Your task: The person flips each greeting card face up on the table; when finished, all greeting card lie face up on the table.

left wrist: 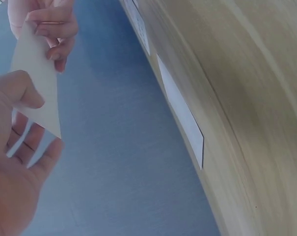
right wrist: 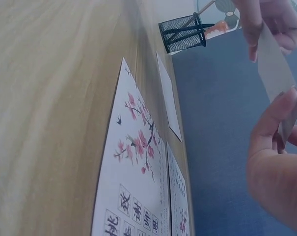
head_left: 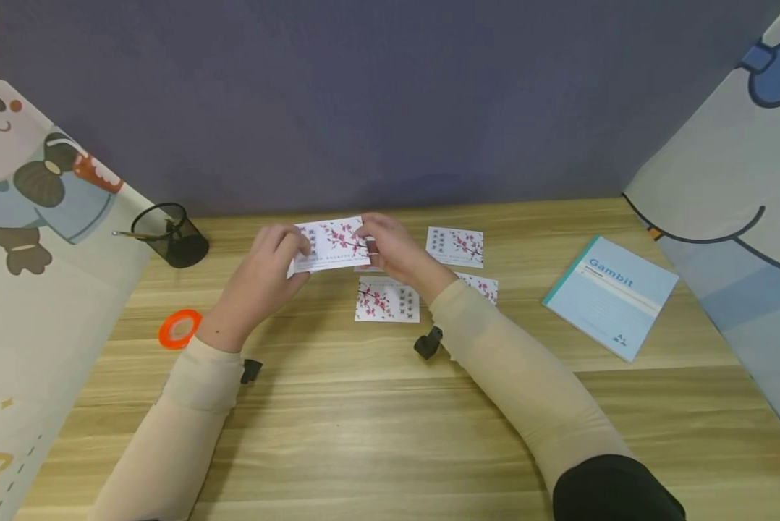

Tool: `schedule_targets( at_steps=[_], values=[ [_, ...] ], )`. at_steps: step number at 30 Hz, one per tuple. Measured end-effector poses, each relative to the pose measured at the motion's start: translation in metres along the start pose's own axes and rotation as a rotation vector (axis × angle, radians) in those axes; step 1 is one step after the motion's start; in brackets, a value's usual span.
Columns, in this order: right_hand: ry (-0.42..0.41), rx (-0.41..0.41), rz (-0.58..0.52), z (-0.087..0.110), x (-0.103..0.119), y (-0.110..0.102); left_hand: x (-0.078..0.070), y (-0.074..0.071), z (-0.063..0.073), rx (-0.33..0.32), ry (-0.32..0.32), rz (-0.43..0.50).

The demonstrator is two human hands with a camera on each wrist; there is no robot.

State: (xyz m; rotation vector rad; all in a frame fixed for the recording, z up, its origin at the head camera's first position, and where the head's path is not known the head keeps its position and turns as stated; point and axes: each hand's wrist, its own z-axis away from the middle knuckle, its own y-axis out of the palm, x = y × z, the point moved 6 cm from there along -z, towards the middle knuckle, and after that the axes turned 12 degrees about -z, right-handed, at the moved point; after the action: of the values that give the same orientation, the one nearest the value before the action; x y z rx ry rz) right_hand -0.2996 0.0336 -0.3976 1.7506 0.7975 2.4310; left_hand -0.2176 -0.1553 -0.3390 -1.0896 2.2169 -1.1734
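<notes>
My left hand (head_left: 265, 259) and right hand (head_left: 393, 248) hold a white card (head_left: 333, 244) between them, raised above the back of the table. Pink blossom branches and dark characters are printed on its face. The left thumb and fingers pinch one end; at the other end, the right thumb and fingers do the same. Below and to the right, several similar cards lie on the table: one blossom card (head_left: 386, 299) in front, another card (head_left: 455, 247) behind the right forearm, and a third card (head_left: 486, 289) partly covered by that arm. In the right wrist view, a blossom card (right wrist: 138, 147) lies close.
At the back left, a black mesh pen cup (head_left: 180, 242) holds pencils. A roll of orange tape (head_left: 180, 329) lies left of the left wrist. On the right is a light blue notebook (head_left: 611, 297). A dark blue partition (head_left: 390, 108) borders the table's back edge.
</notes>
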Motion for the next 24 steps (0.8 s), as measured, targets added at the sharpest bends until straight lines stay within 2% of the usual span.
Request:
schedule_targets(
  at_steps=[3, 6, 11, 15, 19, 24],
  values=[
    [-0.001, -0.016, -0.012, 0.000, 0.001, -0.001, 0.006, 0.002, 0.000, 0.085, -0.109, 0.028],
    [-0.003, -0.027, -0.026, -0.001, 0.001, -0.001, 0.015, 0.005, 0.000, 0.176, -0.257, 0.118],
    [-0.013, -0.034, -0.036, -0.001, 0.002, -0.001, 0.028, 0.011, 0.001, 0.263, -0.518, 0.387],
    [-0.013, -0.029, -0.024, 0.000, 0.001, 0.001, 0.039, 0.013, 0.010, 0.360, -0.733, 0.560],
    [-0.011, -0.014, -0.005, -0.001, -0.001, 0.003, 0.047, 0.017, 0.014, 0.420, -0.845, 0.673],
    [-0.003, -0.014, 0.023, -0.002, -0.004, 0.004, 0.052, 0.023, 0.014, 0.447, -0.891, 0.792]
  ],
)
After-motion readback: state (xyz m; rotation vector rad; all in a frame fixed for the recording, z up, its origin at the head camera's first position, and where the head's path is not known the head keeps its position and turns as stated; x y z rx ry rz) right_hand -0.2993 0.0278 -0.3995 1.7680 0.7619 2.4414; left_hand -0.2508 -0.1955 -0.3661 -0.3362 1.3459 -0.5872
